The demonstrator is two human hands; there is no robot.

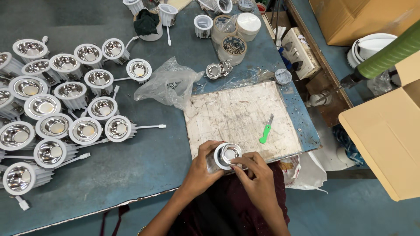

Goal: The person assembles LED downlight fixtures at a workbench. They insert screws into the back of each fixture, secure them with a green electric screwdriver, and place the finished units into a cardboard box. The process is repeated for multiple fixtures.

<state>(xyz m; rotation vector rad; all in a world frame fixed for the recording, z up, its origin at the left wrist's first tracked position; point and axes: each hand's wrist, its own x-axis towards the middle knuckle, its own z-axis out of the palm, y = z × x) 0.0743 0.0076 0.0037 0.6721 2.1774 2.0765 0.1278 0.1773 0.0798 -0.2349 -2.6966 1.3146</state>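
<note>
Both hands at the desk (131, 175) near edge, over the scratched white board (236, 113) — left hand (201, 168) clamped around the downlight (226, 155) body to steady it, right hand (256, 172) fingers pinched on its rim. Finished units (65, 109) parked left, green cutter (265, 130) within reach.

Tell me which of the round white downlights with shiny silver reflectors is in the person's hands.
It is the round white downlight at the near edge of the scratched white board, gripped by the left hand and right hand. All others lie untouched, clustered on the blue table.
</note>
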